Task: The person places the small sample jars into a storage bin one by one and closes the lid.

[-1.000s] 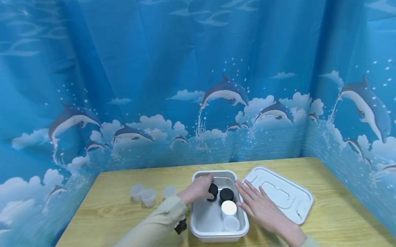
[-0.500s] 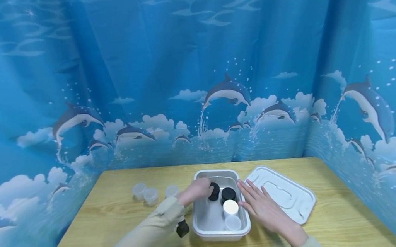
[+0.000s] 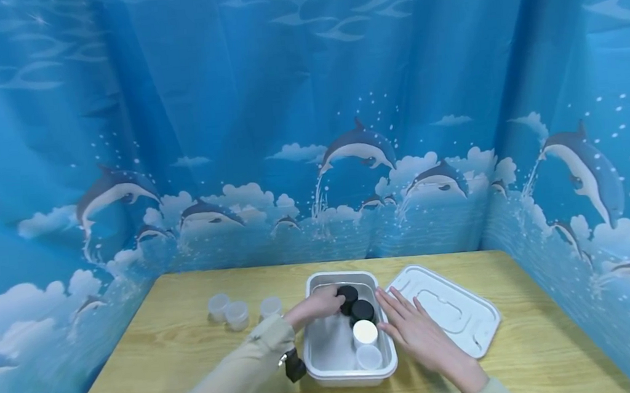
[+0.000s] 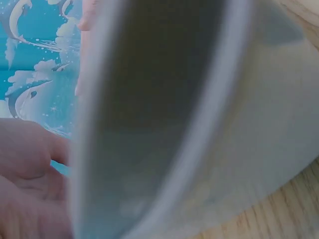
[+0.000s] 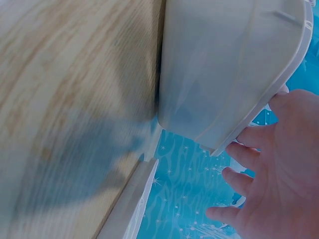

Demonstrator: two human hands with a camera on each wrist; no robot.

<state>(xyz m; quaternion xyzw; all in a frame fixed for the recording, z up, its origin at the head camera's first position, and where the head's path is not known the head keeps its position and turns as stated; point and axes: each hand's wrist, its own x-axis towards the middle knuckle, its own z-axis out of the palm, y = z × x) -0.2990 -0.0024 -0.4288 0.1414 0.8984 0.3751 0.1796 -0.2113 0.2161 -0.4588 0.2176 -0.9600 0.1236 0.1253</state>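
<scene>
My left hand [image 3: 323, 302] reaches into a white rectangular box [image 3: 351, 372]. Its bent fingers touch the left side of a small round jar with a black lid [image 3: 347, 294]; whether they pinch it is hidden. Along the box's right wall stand another black-lidded jar [image 3: 362, 310], a white-topped one [image 3: 365, 332] and a translucent cup [image 3: 369, 357]. Flat against the right rim rests my right hand [image 3: 414, 332], fingers extended. In the right wrist view these fingertips touch the box's rim [image 5: 294, 59]. The left wrist view shows mostly the blurred box wall [image 4: 259, 129] and part of the palm.
A white lid [image 3: 451, 309] lies on the wooden table [image 3: 162, 369], right of the box and partly behind the right hand. Three translucent cups, including one near the left forearm [image 3: 270, 305], stand to the left. A blue dolphin curtain [image 3: 230, 104] surrounds the table.
The touched black-lidded jar has shifted right and slightly back, behind the other black-lidded jar. My left hand followed it, its fingers now at the jar's left side. The right hand has stayed at the rim.
</scene>
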